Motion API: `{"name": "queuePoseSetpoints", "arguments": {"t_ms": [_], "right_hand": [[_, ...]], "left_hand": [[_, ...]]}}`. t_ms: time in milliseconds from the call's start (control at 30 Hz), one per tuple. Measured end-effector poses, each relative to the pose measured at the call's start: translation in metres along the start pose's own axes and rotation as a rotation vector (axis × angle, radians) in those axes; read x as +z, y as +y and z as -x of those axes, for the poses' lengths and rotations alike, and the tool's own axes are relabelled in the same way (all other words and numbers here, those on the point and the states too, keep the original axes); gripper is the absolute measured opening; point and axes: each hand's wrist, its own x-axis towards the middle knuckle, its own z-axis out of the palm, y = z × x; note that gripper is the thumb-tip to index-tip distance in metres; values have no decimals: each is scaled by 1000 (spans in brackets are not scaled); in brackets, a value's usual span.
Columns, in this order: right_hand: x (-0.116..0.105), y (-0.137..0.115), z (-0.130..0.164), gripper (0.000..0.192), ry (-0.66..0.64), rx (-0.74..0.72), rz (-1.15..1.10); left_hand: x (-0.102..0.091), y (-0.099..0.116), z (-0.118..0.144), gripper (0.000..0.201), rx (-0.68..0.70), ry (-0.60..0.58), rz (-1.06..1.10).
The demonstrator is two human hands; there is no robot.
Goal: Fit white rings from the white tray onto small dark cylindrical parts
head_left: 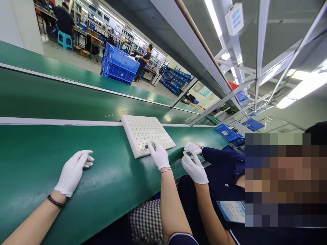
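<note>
The left hand [73, 172], in a white glove, lies flat and palm-down on the green worktop [30, 160], its fingers loosely together and holding nothing. Further out, the right hand [158, 154], also gloved, reaches onto the near corner of a white tray [143, 131] full of round pockets; its grip is closed on a small dark part [147, 146], pinched between the fingertips just above the tray's front row. Two or three pale rings [139, 145] sit in the pockets at that near corner, touching the edge where the hand works, while the rest of the pockets look bare, so by the look of it the filling has barely started and most of the tray is left to do. Just beside, to the right, a co-worker's gloved hands [194, 163] hold another small dark piece close together above the worktop's edge. Beyond the tray runs a second green belt [63, 95], and well apart, across the floor, stand stacked blue crates [120, 64] with people at distant benches.
</note>
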Motion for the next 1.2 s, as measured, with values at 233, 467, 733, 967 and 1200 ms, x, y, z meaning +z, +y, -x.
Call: {"name": "queuePoseSetpoints", "arguments": {"t_ms": [233,467,733,967,1200], "right_hand": [[24,4,16,44,-86,29,334],[47,11,37,62,-5,-96,650],[12,-2,-22,44,-323,-17,427],[-31,-7,-57,41,-212,16,407],[-154,81,30,53,-20,183,357]], "left_hand": [[1,3,0,51,-21,-30,-64],[0,0,1,51,-54,0,-64],[1,-2,-1,54,-36,-31,-114],[-3,-3,-4,56,-32,10,-132],[-1,1,-3,54,-73,27,-128]]}}
